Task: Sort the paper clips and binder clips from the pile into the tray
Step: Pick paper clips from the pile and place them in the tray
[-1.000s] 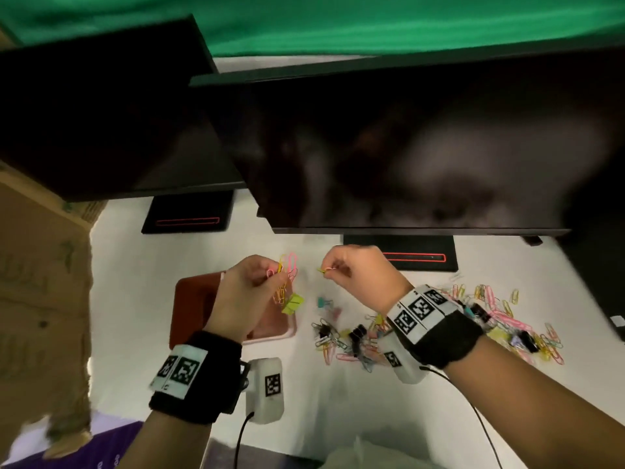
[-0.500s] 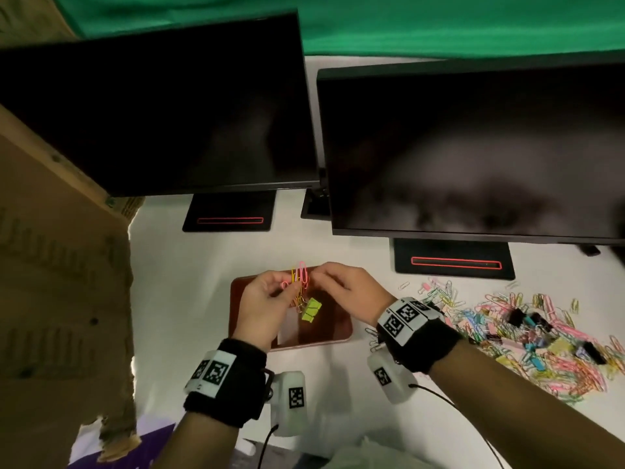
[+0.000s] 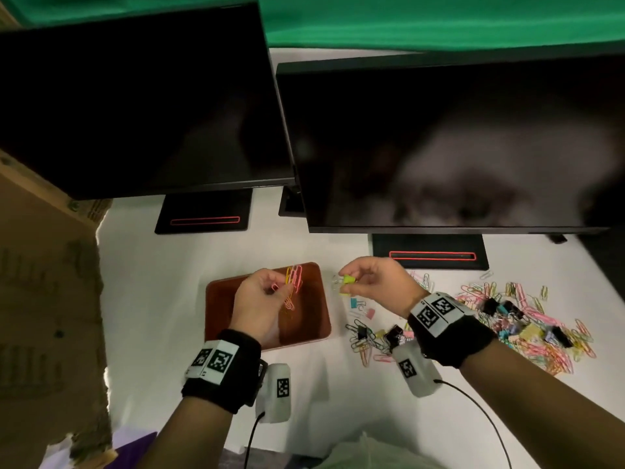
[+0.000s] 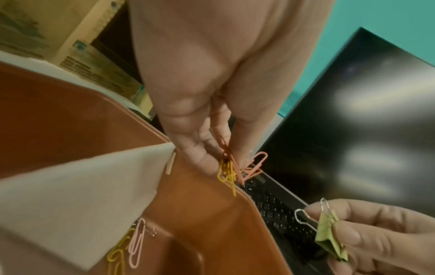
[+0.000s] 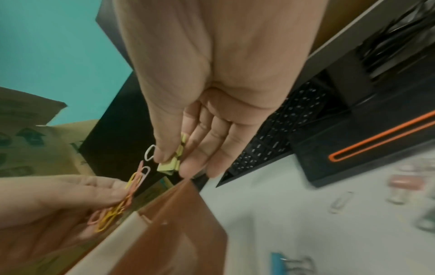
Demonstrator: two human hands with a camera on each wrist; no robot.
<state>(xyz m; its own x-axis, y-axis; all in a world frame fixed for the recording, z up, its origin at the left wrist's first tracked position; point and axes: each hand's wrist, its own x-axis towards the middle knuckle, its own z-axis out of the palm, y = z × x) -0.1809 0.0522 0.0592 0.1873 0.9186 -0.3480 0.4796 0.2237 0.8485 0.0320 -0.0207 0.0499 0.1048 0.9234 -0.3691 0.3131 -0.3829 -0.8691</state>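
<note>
My left hand is above the brown tray and pinches a tangled bunch of pink and yellow paper clips; the same bunch hangs over the tray's rim. My right hand is just past the tray's right edge, pinching a yellow-green binder clip with silver handles. The binder clip is apart from the bunch. A few paper clips lie in the tray beside a white sheet. The mixed pile spreads to the right.
Two dark monitors on black stands overhang the back of the white table. A cardboard box stands at the left. Loose clips and black binder clips lie between the tray and my right wrist.
The yellow-green binder clip hung from the bunch in my left hand; my right hand has pulled it off and moved right of the tray. My left hand stays over the tray.
</note>
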